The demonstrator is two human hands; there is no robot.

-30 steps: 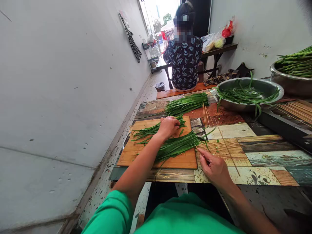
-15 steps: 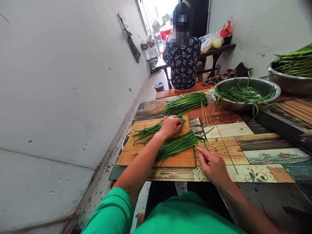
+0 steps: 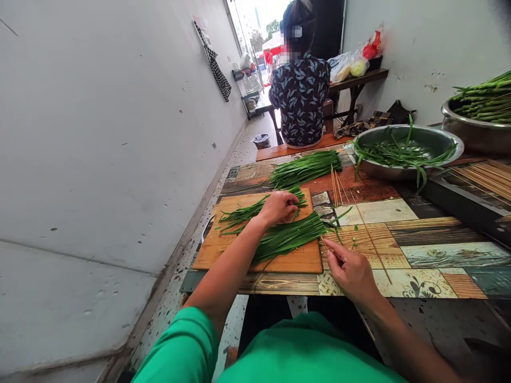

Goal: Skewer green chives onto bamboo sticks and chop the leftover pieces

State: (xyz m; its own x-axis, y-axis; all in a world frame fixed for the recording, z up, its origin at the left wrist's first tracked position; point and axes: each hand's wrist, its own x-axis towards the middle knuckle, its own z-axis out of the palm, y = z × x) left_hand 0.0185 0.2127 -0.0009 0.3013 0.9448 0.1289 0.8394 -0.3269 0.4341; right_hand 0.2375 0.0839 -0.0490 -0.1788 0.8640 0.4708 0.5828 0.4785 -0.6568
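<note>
A loose bunch of garlic chives (image 3: 244, 214) lies on the wooden cutting board (image 3: 211, 255). My left hand (image 3: 279, 207) is over its right end, fingers curled and closed at the stalks; the fingertips are partly hidden. Nearer to me, a thicker row of chives (image 3: 291, 236) lies side by side, with its cut ends at the board's right edge. My right hand (image 3: 351, 268) is closed in a pinch on a thin wooden skewer (image 3: 322, 241), whose tip points toward those ends. Most of that skewer is hidden by the hand.
Another chive pile (image 3: 305, 169) lies beyond the board. Several skewers (image 3: 336, 186) and one long skewer (image 3: 371, 236) rest on the table. At right stand a metal bowl of chives (image 3: 409, 170), a pot of green stalks (image 3: 463, 133) and a black tray (image 3: 459, 202). A person (image 3: 301, 101) sits ahead.
My left hand's fingers have shifted and bent slightly over the far chives. My right hand stays in place with the skewer. The whole view has moved a little.
</note>
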